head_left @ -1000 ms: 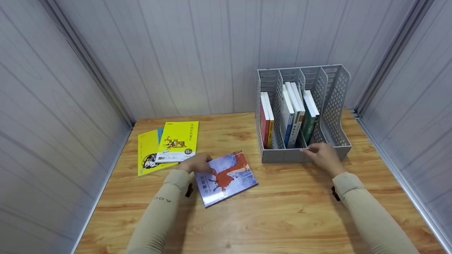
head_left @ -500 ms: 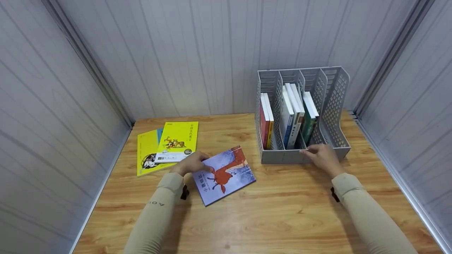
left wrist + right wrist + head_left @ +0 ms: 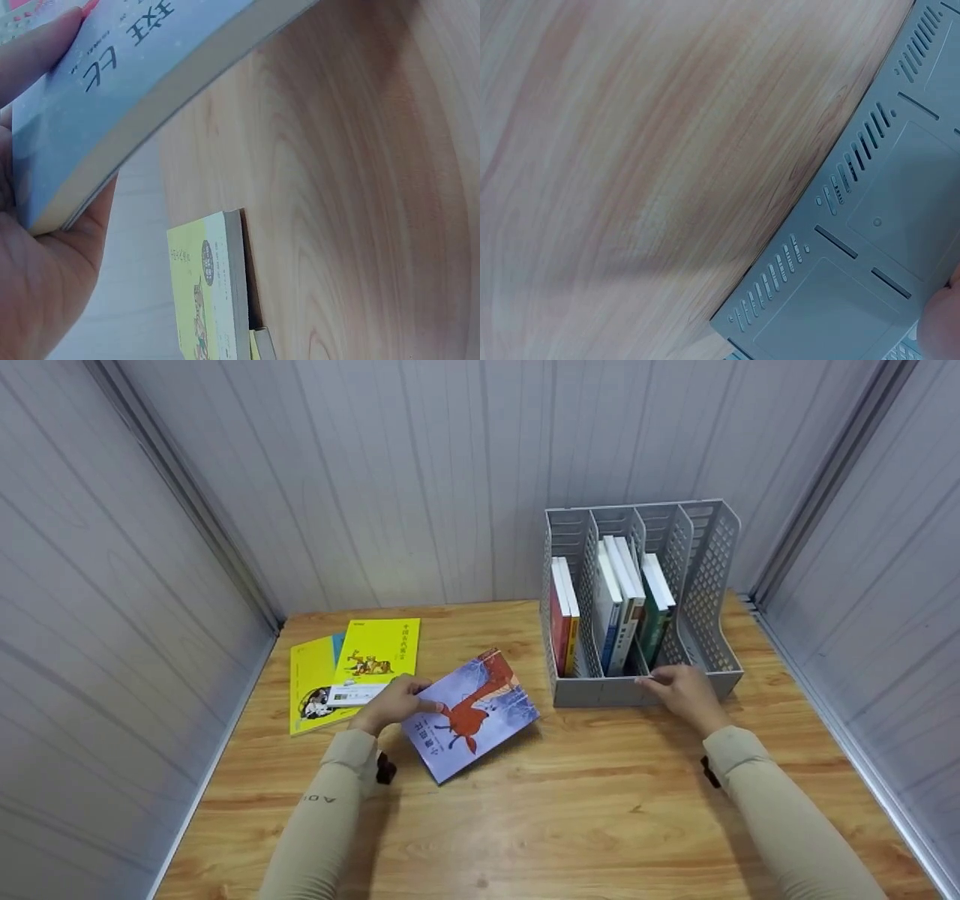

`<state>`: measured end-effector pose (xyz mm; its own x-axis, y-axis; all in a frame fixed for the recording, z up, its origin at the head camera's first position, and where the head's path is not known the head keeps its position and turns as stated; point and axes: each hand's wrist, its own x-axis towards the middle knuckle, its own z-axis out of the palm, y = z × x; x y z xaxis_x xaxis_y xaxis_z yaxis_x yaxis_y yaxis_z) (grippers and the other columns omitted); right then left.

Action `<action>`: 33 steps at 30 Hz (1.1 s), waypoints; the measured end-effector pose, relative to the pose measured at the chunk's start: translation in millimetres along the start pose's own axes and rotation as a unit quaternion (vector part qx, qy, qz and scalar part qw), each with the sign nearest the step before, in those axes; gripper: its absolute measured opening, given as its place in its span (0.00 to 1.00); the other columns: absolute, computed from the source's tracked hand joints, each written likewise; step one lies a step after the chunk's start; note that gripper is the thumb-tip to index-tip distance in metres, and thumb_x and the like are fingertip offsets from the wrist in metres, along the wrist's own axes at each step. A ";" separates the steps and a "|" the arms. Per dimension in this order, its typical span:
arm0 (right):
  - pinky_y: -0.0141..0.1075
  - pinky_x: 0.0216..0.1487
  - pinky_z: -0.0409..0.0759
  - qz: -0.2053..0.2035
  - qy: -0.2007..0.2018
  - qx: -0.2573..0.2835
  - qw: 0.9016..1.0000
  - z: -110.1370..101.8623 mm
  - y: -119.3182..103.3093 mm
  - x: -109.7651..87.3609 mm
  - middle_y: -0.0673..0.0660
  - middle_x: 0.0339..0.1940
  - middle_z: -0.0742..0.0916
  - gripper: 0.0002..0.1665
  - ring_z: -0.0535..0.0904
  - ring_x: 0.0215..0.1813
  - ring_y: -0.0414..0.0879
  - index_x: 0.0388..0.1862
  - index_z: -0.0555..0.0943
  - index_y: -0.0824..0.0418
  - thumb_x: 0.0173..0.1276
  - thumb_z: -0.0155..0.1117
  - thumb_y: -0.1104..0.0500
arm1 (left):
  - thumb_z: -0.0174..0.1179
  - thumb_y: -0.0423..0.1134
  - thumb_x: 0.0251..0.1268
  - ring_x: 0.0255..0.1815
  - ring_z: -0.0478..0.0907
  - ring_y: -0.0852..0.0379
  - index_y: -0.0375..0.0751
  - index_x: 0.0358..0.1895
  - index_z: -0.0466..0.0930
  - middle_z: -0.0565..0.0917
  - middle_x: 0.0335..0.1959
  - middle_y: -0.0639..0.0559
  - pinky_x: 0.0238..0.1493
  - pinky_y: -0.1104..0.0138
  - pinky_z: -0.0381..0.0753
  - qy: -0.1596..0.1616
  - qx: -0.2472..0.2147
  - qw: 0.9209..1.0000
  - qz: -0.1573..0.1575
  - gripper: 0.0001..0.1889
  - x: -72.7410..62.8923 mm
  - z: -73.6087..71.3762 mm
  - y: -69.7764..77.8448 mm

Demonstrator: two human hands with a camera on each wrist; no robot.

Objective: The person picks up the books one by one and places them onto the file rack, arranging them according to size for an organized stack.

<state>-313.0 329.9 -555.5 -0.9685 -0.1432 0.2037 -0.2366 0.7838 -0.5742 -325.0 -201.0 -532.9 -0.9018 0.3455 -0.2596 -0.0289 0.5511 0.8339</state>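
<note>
My left hand [image 3: 391, 702] grips a purple-blue picture book [image 3: 491, 727] by its left edge, thumb on the cover and the fingers mostly hidden beneath. The cover shows a red deer, and the book is tilted above the table. In the left wrist view, the book [image 3: 127, 82] rests in the crook between thumb and palm. My right hand [image 3: 686, 697] pinches the front rim of a grey desktop file rack [image 3: 600, 691]. Only a fingertip [image 3: 941, 322] shows against the rack in the right wrist view.
Yellow books [image 3: 375, 649] overlap flat at the left, with a blue one [image 3: 339, 643] partly hidden. Upright books [image 3: 619, 615] stand in the rack's first three compartments. Pale panel walls [image 3: 420, 480] enclose the wooden table [image 3: 525, 825] behind and at both sides.
My left hand has moved a little left and back, lifting and tilting the picture book off the table. My right hand stays on the rack's front rim.
</note>
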 end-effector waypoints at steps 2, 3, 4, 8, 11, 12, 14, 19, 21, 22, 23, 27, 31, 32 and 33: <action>0.38 0.32 0.70 0.000 0.001 -0.001 1.000 0.3 0.3 0.2 0.55 0.23 0.85 0.20 0.70 0.26 0.46 0.32 0.89 0.63 0.79 0.71 0.48 | 0.69 0.40 0.75 0.46 0.89 0.52 0.47 0.60 0.91 0.93 0.49 0.50 0.60 0.58 0.85 0.005 -0.014 1.000 0.006 0.15 -0.7 -1.5 -0.6; 0.38 0.32 0.70 -0.002 0.002 -0.002 1.000 0.4 0.2 0.1 0.55 0.23 0.85 0.20 0.69 0.26 0.45 0.32 0.88 0.63 0.79 0.71 0.49 | 0.69 0.40 0.75 0.46 0.89 0.52 0.46 0.62 0.90 0.93 0.49 0.48 0.60 0.58 0.86 0.008 -0.020 1.000 0.014 0.16 -1.3 -2.1 -1.0; 0.38 0.32 0.69 -0.004 0.003 -0.004 1.000 0.4 0.1 -0.1 0.55 0.22 0.85 0.20 0.69 0.25 0.45 0.31 0.88 0.62 0.79 0.71 0.49 | 0.69 0.39 0.75 0.47 0.89 0.52 0.45 0.63 0.90 0.93 0.50 0.48 0.60 0.59 0.86 0.012 -0.027 0.999 0.019 0.17 -1.6 -2.6 -1.4; 0.38 0.31 0.68 -0.013 0.011 -0.009 1.000 0.6 -1.4 -1.8 0.57 0.22 0.85 0.21 0.67 0.24 0.43 0.30 0.88 0.63 0.79 0.71 0.49 | 0.69 0.37 0.74 0.46 0.88 0.53 0.41 0.64 0.89 0.93 0.51 0.46 0.55 0.64 0.86 0.035 -0.057 0.997 0.038 0.18 -3.4 -3.9 -1.8; 0.38 0.32 0.70 -0.015 0.014 -0.009 1.000 0.6 -2.0 -2.6 0.60 0.24 0.88 0.20 0.70 0.24 0.43 0.32 0.89 0.63 0.79 0.71 0.49 | 0.68 0.37 0.75 0.44 0.89 0.53 0.39 0.63 0.89 0.93 0.50 0.44 0.51 0.65 0.87 0.046 -0.091 0.994 0.045 0.18 -5.1 -4.5 -0.6; 0.39 0.33 0.71 -0.014 0.014 -0.007 1.000 0.6 -2.1 -2.7 0.60 0.26 0.89 0.19 0.71 0.25 0.43 0.33 0.90 0.63 0.79 0.71 0.49 | 0.67 0.37 0.75 0.43 0.90 0.53 0.38 0.64 0.88 0.93 0.50 0.43 0.51 0.65 0.87 0.047 -0.102 0.992 0.049 0.18 -5.7 -4.8 0.0; 0.40 0.34 0.73 -0.013 0.013 -0.006 1.000 0.7 -2.1 -2.4 0.61 0.28 0.90 0.19 0.73 0.26 0.44 0.35 0.91 0.63 0.79 0.71 0.49 | 0.67 0.37 0.76 0.44 0.90 0.53 0.38 0.65 0.87 0.93 0.50 0.43 0.52 0.65 0.87 0.049 -0.121 0.990 0.058 0.19 -6.8 -5.2 1.3; 0.42 0.36 0.76 -0.011 0.017 -0.008 1.000 1.0 -1.7 -2.1 0.60 0.31 0.92 0.18 0.77 0.28 0.45 0.38 0.93 0.63 0.79 0.72 0.49 | 0.67 0.39 0.77 0.46 0.92 0.51 0.37 0.66 0.86 0.93 0.51 0.44 0.54 0.63 0.90 0.059 -0.168 0.982 0.067 0.19 -7.5 -5.9 2.2; 0.41 0.35 0.77 -0.012 0.018 -0.008 1.000 1.4 -1.3 -1.9 0.60 0.32 0.92 0.18 0.78 0.28 0.44 0.39 0.93 0.63 0.78 0.72 0.49 | 0.67 0.39 0.77 0.46 0.92 0.51 0.36 0.64 0.86 0.93 0.50 0.44 0.53 0.62 0.90 0.068 -0.188 0.977 0.069 0.18 -6.8 -5.9 1.7; 0.41 0.35 0.76 -0.013 0.019 -0.009 1.000 1.8 -1.0 -1.8 0.60 0.31 0.92 0.18 0.77 0.28 0.44 0.38 0.93 0.63 0.79 0.72 0.49 | 0.66 0.39 0.77 0.46 0.92 0.51 0.36 0.64 0.86 0.93 0.50 0.45 0.53 0.63 0.90 0.072 -0.197 0.975 0.073 0.18 -6.2 -5.9 1.4; 0.41 0.35 0.76 -0.013 0.019 -0.009 1.000 2.3 -1.0 -1.6 0.59 0.30 0.92 0.19 0.77 0.28 0.44 0.38 0.92 0.63 0.79 0.72 0.48 | 0.66 0.38 0.77 0.45 0.92 0.51 0.36 0.65 0.86 0.93 0.50 0.45 0.53 0.63 0.91 0.074 -0.205 0.973 0.076 0.18 -6.0 -6.0 1.3; 0.41 0.35 0.75 -0.010 0.020 -0.010 1.000 4.2 -0.2 -2.0 0.60 0.29 0.91 0.20 0.75 0.28 0.46 0.37 0.91 0.64 0.79 0.71 0.48 | 0.66 0.40 0.78 0.45 0.93 0.49 0.37 0.66 0.86 0.94 0.51 0.45 0.53 0.61 0.92 0.073 -0.247 0.962 0.090 0.19 -5.9 -4.6 2.1; 0.43 0.37 0.78 -0.010 0.025 -0.013 1.000 5.5 1.7 -2.9 0.60 0.31 0.92 0.19 0.78 0.29 0.46 0.38 0.92 0.63 0.79 0.72 0.47 | 0.66 0.42 0.79 0.47 0.93 0.47 0.40 0.68 0.85 0.94 0.52 0.46 0.54 0.59 0.92 0.076 -0.285 0.951 0.096 0.20 -5.9 -0.5 3.9; 0.44 0.37 0.79 -0.012 0.026 -0.013 0.999 5.5 2.2 -3.0 0.59 0.31 0.92 0.19 0.79 0.30 0.46 0.37 0.92 0.63 0.78 0.72 0.48 | 0.66 0.42 0.78 0.47 0.93 0.48 0.41 0.69 0.85 0.94 0.52 0.46 0.54 0.59 0.92 0.079 -0.292 0.948 0.097 0.21 -5.9 0.7 4.7; 0.43 0.36 0.78 -0.015 0.025 -0.014 0.999 5.5 2.9 -3.1 0.59 0.30 0.91 0.19 0.78 0.29 0.45 0.36 0.91 0.63 0.79 0.72 0.48 | 0.66 0.41 0.78 0.47 0.93 0.48 0.40 0.68 0.85 0.94 0.51 0.47 0.53 0.59 0.92 0.083 -0.299 0.946 0.099 0.21 -5.7 1.8 5.3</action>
<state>-311.1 329.3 -562.2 -0.9558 -0.1362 0.2604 -0.2621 0.7960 -0.5457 -319.3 -198.6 -527.8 -0.9686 0.2467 -0.0305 -0.0459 -0.0569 0.9973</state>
